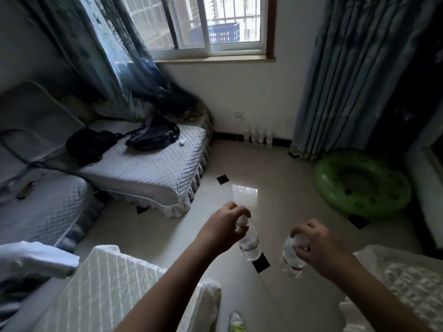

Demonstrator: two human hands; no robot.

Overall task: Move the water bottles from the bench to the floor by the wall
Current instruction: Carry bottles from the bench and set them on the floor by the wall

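My left hand [224, 227] grips the cap end of a clear water bottle [250, 245] that hangs down over the tiled floor. In the same way my right hand [316, 245] holds a second clear bottle [291, 259] by its top. Both bottles have a red-and-white label and hang in the air above the floor. Far ahead, several more clear bottles [259, 136] stand in a row on the floor against the wall under the window. The cushioned bench [153, 171] with its quilted white cover lies to the left.
Two dark bags [153, 135] lie on the bench. A green inflatable swim ring [362, 184] sits on the floor at the right by the curtain [354, 75]. White covered furniture [107, 291] flanks me at bottom left and bottom right. Glossy tiled floor [263, 176] stretches towards the wall.
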